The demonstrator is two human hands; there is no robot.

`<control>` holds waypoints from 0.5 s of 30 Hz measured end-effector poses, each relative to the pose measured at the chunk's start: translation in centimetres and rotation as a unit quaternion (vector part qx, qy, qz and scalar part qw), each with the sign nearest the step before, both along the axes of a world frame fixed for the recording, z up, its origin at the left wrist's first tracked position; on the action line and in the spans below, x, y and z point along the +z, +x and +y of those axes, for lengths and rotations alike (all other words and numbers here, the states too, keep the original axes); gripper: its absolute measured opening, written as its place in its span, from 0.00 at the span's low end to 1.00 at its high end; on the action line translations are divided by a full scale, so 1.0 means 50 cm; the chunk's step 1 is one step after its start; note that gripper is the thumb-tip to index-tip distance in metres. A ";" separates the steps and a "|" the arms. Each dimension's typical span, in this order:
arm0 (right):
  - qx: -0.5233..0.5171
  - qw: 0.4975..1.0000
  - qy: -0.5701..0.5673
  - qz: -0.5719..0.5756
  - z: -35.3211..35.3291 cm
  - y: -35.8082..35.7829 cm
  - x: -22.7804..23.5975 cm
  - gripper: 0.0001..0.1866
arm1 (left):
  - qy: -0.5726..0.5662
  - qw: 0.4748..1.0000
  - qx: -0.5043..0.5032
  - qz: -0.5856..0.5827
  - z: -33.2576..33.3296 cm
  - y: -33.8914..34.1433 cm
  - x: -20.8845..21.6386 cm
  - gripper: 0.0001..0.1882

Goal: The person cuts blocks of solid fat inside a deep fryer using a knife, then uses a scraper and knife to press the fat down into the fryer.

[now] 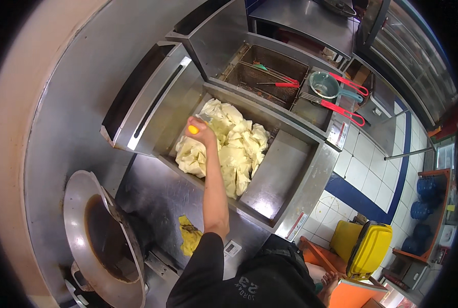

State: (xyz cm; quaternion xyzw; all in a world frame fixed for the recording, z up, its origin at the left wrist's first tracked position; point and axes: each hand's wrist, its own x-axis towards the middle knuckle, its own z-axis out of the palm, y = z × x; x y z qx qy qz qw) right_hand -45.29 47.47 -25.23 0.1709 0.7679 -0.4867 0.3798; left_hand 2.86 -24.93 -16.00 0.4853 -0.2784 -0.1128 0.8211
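My left hand point(204, 134) is closed round the yellow handle point(193, 129) of a tool, above the left side of a steel fryer basin point(290, 159). A little grey metal shows beside the fist; the tool's working end is mostly hidden. Pale yellow chunks of solid fat point(239, 149) lie heaped in the basin's left and middle. At the lower right, my right hand point(329, 283) is partly visible beside an orange panel point(360, 293). Its fingers are too small and partly hidden to show whether they grip the panel.
Behind the basin is a second fryer with wire baskets point(270, 69), red handles point(342, 111) and a grey-green strainer point(324, 84). A large wok point(80, 231) with dark liquid stands lower left. A yellow cloth point(189, 236) lies on the counter. A yellow bin point(370, 249) stands right.
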 end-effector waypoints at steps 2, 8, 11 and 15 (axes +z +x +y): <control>-0.009 0.999 -0.036 0.010 0.010 0.000 -0.006 0.22 | 0.023 1.000 -0.002 -0.009 0.010 -0.017 0.001 0.20; 0.058 0.998 0.004 -0.021 -0.053 0.015 0.013 0.23 | 0.029 0.997 -0.078 -0.007 0.047 -0.021 -0.038 0.18; 0.034 0.999 0.005 0.016 -0.087 0.027 0.024 0.24 | 0.036 0.993 -0.100 0.047 0.053 -0.013 -0.028 0.16; 0.016 0.999 0.003 0.031 -0.083 0.028 0.024 0.24 | 0.032 0.991 -0.123 0.038 0.089 0.006 0.041 0.15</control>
